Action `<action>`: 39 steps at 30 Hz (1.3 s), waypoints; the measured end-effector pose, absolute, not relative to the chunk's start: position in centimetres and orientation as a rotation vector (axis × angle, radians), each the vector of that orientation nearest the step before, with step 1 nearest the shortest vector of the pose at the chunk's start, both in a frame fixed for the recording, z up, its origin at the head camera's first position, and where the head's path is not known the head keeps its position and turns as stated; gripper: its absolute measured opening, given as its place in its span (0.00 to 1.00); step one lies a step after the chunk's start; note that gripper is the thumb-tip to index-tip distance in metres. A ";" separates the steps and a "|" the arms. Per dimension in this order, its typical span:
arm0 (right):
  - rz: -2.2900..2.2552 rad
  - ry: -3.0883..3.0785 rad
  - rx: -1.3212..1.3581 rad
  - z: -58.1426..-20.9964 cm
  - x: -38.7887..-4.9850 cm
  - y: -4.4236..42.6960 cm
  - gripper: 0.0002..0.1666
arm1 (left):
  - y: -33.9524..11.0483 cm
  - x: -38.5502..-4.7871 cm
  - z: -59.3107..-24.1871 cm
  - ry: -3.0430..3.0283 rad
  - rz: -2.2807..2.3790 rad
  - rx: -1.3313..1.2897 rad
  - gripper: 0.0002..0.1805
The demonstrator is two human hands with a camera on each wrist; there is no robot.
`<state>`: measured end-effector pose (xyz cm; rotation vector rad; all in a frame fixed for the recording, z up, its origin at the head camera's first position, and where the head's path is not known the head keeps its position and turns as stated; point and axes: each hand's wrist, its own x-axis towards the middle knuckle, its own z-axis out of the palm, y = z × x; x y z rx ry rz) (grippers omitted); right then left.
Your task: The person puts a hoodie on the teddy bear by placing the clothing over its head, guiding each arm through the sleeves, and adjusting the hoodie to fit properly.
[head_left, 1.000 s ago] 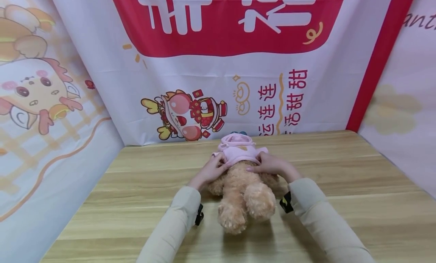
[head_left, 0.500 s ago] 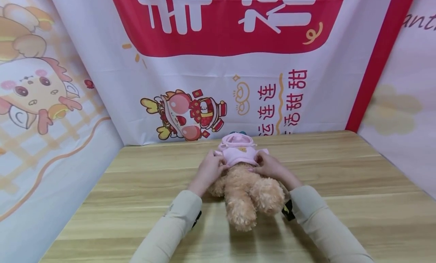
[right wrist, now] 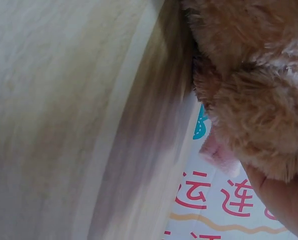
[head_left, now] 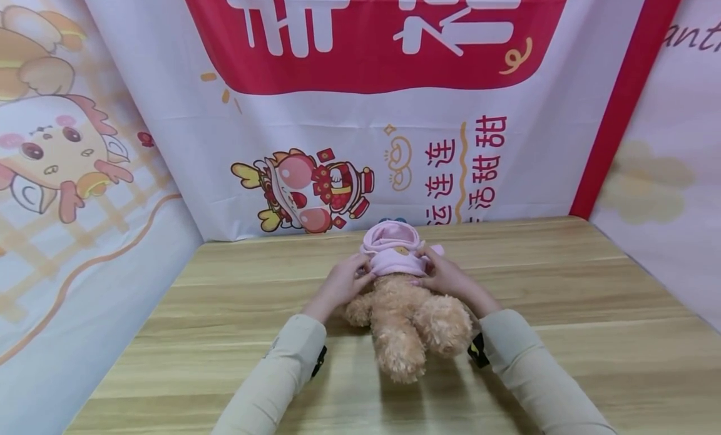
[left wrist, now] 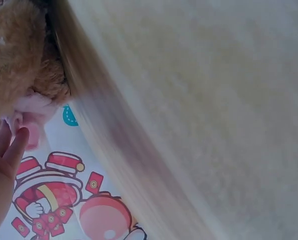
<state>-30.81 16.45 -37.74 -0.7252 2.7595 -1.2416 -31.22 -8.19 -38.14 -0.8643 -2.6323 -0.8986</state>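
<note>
A light-brown plush toy point(head_left: 394, 322) lies on the table, legs toward me. Pink clothing point(head_left: 397, 260) covers its far end, with a round opening at the top and a small tan patch on the front. At the left side of the hem, my left hand point(head_left: 345, 283) pinches the cloth between thumb and fingers. My right hand point(head_left: 450, 277) grips the hem on the opposite side, thumb beside the fur. The left wrist view shows fingers point(left wrist: 13, 150) by the pink cloth. Brown fur point(right wrist: 264, 110) partly hides the hand in the right wrist view. The toy's head is hidden.
The wood-grain table point(head_left: 225, 335) meets a white and red printed cloth backdrop point(head_left: 349, 109) just behind the clothing. More printed cloth point(head_left: 73, 247) hangs along the left side and the right side.
The plush toy's legs have shifted right. The pink clothing's round opening shows wider. My left hand moved up onto the cloth, then slightly back; my right hand stayed at the hem.
</note>
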 end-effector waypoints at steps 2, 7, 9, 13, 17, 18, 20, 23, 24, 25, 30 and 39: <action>-1.276 2.739 -0.748 -37.8 -30.8 16.5 0.22 | -8.3 -31.2 -38.1 -2.652 -0.967 -0.874 0.07; -1.369 2.663 -0.806 -38.2 -30.7 16.7 0.17 | -8.9 -31.1 -37.9 -2.747 -1.178 -0.895 0.07; -1.381 2.650 -0.827 -38.3 -30.7 16.7 0.16 | -9.1 -31.0 -37.8 -2.779 -1.237 -0.903 0.06; -1.396 2.643 -0.838 -38.4 -30.8 16.7 0.14 | -9.6 -30.9 -37.7 -2.798 -1.320 -0.939 0.06; -1.437 2.594 -0.815 -38.5 -30.8 16.7 0.13 | -9.7 -30.9 -37.7 -2.776 -1.366 -0.995 0.08; -1.448 2.577 -0.804 -38.5 -30.8 16.7 0.13 | -9.7 -30.9 -37.7 -2.770 -1.366 -1.004 0.08; -1.458 2.560 -0.810 -38.5 -30.7 16.7 0.13 | -9.6 -30.8 -37.6 -2.772 -1.326 -0.993 0.08; -1.452 2.575 -0.818 -38.5 -30.6 16.7 0.14 | -9.2 -30.7 -37.4 -2.794 -1.222 -0.909 0.08; -1.440 2.593 -0.815 -38.4 -30.5 16.6 0.16 | -8.9 -30.6 -37.3 -2.800 -1.183 -0.866 0.08; -1.422 2.624 -0.814 -38.3 -30.4 16.6 0.18 | -8.6 -30.6 -37.2 -2.804 -1.143 -0.825 0.08; -1.289 2.805 -0.710 -37.6 -29.9 16.0 0.30 | -7.2 -30.6 -36.5 -2.782 -0.962 -0.669 0.11; -1.271 2.861 -0.763 -37.6 -30.2 15.8 0.27 | -6.8 -30.7 -37.1 -2.659 -0.936 -0.664 0.06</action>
